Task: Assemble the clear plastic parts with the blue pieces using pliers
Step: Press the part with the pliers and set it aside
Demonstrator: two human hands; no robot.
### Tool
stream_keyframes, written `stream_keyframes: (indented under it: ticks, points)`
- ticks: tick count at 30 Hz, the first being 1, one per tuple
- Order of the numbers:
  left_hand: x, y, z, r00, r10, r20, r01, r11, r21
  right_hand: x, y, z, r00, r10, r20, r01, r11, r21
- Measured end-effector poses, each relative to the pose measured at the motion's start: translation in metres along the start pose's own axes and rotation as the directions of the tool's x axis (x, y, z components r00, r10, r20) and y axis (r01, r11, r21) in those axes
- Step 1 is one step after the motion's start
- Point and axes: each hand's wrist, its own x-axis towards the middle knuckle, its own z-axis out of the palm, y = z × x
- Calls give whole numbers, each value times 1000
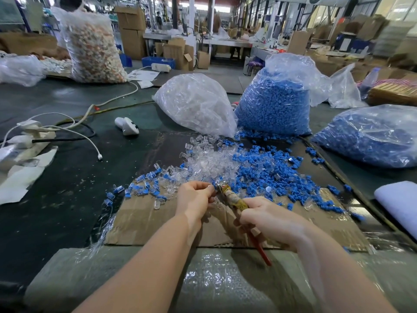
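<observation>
My right hand (268,220) grips the pliers (233,198), whose taped handles run back to a red tip near my wrist. The jaws point up-left at my left hand (195,197), which pinches a small clear part with a blue piece at its fingertips; the part is mostly hidden by my fingers. Behind my hands lies a heap of loose clear parts (203,163), with loose blue pieces (266,172) to its right. Several joined clear-and-blue pieces (144,189) lie scattered to the left on a cardboard sheet (140,220).
At the back stand a bag of clear parts (196,102) and two bags of blue pieces (275,102) (372,136). A power strip with white cables (33,134) lies left. Bubble wrap (214,279) covers the near edge. White foam (399,202) sits right.
</observation>
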Motion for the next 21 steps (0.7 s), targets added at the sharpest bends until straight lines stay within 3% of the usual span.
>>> stream_keyframes:
  ticks: [5, 14, 17, 21]
  points:
    - [-3, 2, 0, 999, -42, 7, 42, 998, -46, 0, -3, 1, 999, -30, 11, 30, 1000, -2]
    - [-14, 3, 3, 999, -42, 21, 44, 996, -77, 7, 3, 13, 991, -65, -116, 40, 977, -208]
    - [-16, 6, 2, 1000, -17, 20, 18, 997, -73, 6, 4, 12, 994, -56, -88, 49, 995, -88]
    - [-14, 8, -5, 997, 73, -5, -73, 997, 3, 4, 5, 8, 998, -43, -53, 53, 978, 199]
